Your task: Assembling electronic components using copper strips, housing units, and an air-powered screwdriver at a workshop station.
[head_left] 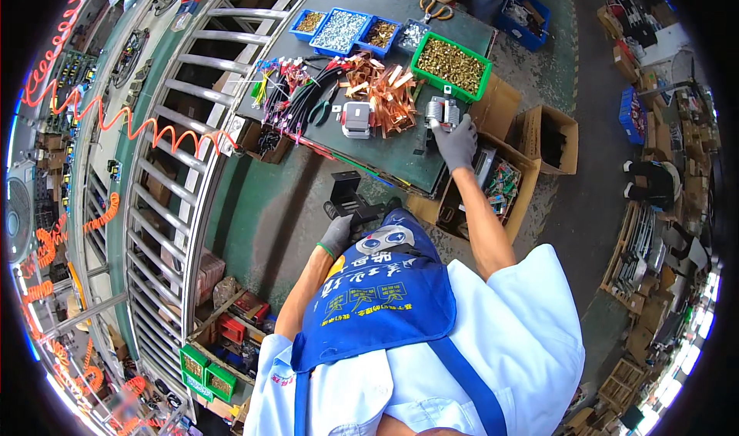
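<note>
My left hand (336, 235), in a grey glove, is closed on a black bent metal bracket (348, 199) held in front of the blue apron. At the right of the green bench top, my gloved right hand (457, 142) grips a silver ribbed metal part (443, 111). To the left of that part lie copper strips (394, 101) in a pile, then a silver block-shaped component (356, 118). Dark-handled pliers (319, 113) rest beside black cables (308, 93) with coloured ends. Behind the right hand stands a green tray (483, 88) of brass-coloured fasteners.
Blue trays (332, 53) of small hardware line the bench's far side, with scissors (436, 10) near the far edge. An open carton (520, 205) of circuit boards stands below my right forearm. A metal roller conveyor (154, 197) runs along the left.
</note>
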The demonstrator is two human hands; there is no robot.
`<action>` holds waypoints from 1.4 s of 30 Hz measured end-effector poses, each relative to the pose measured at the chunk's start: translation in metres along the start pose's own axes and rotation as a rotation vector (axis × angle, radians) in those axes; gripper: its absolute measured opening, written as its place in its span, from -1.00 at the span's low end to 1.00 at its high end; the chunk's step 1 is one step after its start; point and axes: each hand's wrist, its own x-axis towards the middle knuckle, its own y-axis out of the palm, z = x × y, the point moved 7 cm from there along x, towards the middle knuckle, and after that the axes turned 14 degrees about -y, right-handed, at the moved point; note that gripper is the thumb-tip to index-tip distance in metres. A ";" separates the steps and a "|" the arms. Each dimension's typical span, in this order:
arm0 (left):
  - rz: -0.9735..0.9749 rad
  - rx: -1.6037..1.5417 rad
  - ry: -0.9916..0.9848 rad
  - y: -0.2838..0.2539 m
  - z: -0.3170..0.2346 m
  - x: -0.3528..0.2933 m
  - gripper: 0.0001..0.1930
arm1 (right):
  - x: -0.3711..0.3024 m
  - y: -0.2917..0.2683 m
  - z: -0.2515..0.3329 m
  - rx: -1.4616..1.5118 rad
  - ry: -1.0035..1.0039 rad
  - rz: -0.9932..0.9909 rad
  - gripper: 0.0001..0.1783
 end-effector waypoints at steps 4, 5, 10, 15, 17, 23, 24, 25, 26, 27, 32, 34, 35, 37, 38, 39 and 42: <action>-0.015 0.101 -0.008 -0.006 0.010 0.018 -0.80 | 0.031 0.032 -0.008 0.018 0.070 0.213 0.20; -0.030 0.136 -0.018 -0.010 0.014 0.023 -0.79 | 0.032 0.046 -0.007 0.101 0.103 0.367 0.25; -0.073 0.234 0.022 0.017 -0.004 0.030 -0.80 | 0.051 0.052 -0.020 0.054 0.021 0.377 -0.05; -0.024 0.388 0.213 0.058 -0.024 0.060 -0.71 | 0.055 0.031 -0.026 0.181 -0.167 0.124 -0.45; -0.065 0.286 0.134 0.078 -0.033 0.065 -0.69 | 0.042 0.013 -0.022 0.234 -0.263 -0.019 -0.61; -0.190 0.339 0.244 0.100 -0.040 0.136 -0.60 | -0.006 0.006 -0.024 0.428 -0.204 0.062 -0.58; -0.180 0.341 0.227 0.105 -0.036 0.143 -0.59 | -0.014 0.010 -0.027 0.421 -0.190 0.102 -0.58; -0.182 0.383 0.201 0.116 -0.037 0.139 -0.50 | -0.021 0.008 -0.032 0.409 -0.191 0.106 -0.58; -0.188 0.419 0.177 0.125 -0.038 0.133 -0.40 | -0.026 0.007 -0.035 0.398 -0.197 0.113 -0.57; -0.161 0.416 0.182 0.124 -0.034 0.139 -0.40 | -0.030 0.008 -0.029 0.377 -0.216 0.127 -0.56; 0.074 0.456 0.158 0.125 -0.045 0.098 -0.65 | -0.042 -0.004 -0.020 0.393 -0.218 0.009 -0.64; 0.042 0.402 0.151 0.088 -0.052 0.095 -0.69 | -0.044 -0.013 0.014 0.414 -0.269 -0.013 -0.68; 0.023 0.364 0.135 0.066 -0.054 0.095 -0.73 | -0.045 -0.012 0.033 0.482 -0.292 0.028 -0.69; -0.189 0.440 0.294 0.012 -0.082 0.086 -0.74 | -0.051 -0.009 0.080 0.600 -0.329 0.090 -0.72; -0.327 0.494 0.376 -0.017 -0.092 0.087 -0.72 | -0.053 0.001 0.107 0.616 -0.377 0.188 -0.75; -0.345 0.447 0.355 -0.021 -0.106 0.062 -0.70 | -0.058 0.008 0.129 0.639 -0.372 0.268 -0.76; -0.367 0.367 0.363 -0.067 -0.131 0.059 -0.71 | -0.067 0.082 0.207 0.770 -0.349 0.563 -0.69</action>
